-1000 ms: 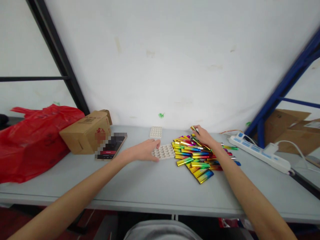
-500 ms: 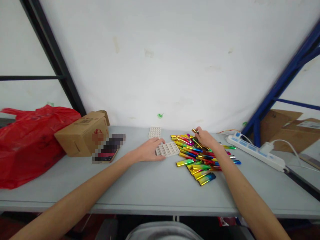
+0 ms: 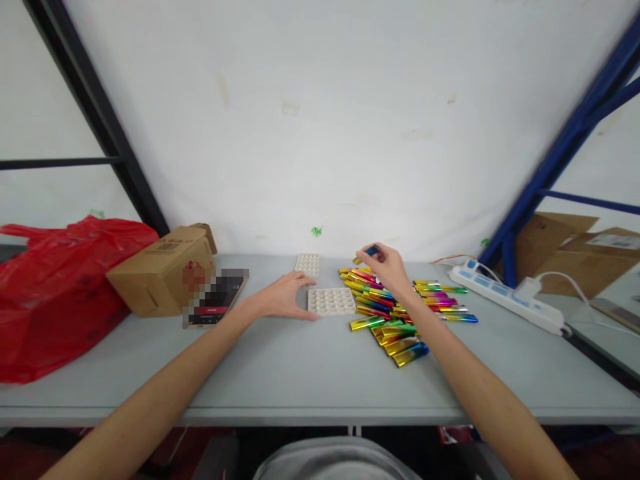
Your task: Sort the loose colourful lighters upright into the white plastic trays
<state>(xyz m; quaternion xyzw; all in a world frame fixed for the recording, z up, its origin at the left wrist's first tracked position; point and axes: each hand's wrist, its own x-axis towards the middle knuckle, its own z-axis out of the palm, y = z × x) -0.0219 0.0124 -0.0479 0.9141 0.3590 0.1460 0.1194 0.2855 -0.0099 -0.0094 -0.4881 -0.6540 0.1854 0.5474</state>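
My left hand (image 3: 285, 296) is open, its thumb and fingers spread around the left end of a white tray (image 3: 332, 302) with rows of round holes. Whether the fingertips touch the tray I cannot tell. In a pinch, my right hand (image 3: 389, 267) holds up a small shiny gold-and-blue tube (image 3: 367, 253) above the back of a heap. That heap is made of several shiny metallic tubes (image 3: 373, 293) in gold, green, red, pink and blue, lying just right of the tray. My right forearm hides part of it.
A second white holed tray (image 3: 307, 264) lies near the wall. On the left are a phone (image 3: 220, 297), a cardboard box (image 3: 165, 270) and a red plastic bag (image 3: 65, 293). A white power strip (image 3: 507, 299) with cords lies to the right, near brown cardboard (image 3: 565, 253).
My right hand has lifted the tube up and left from the heap. My left hand has drawn back slightly and its fingers have opened off the tray. The camera view has shifted slightly.
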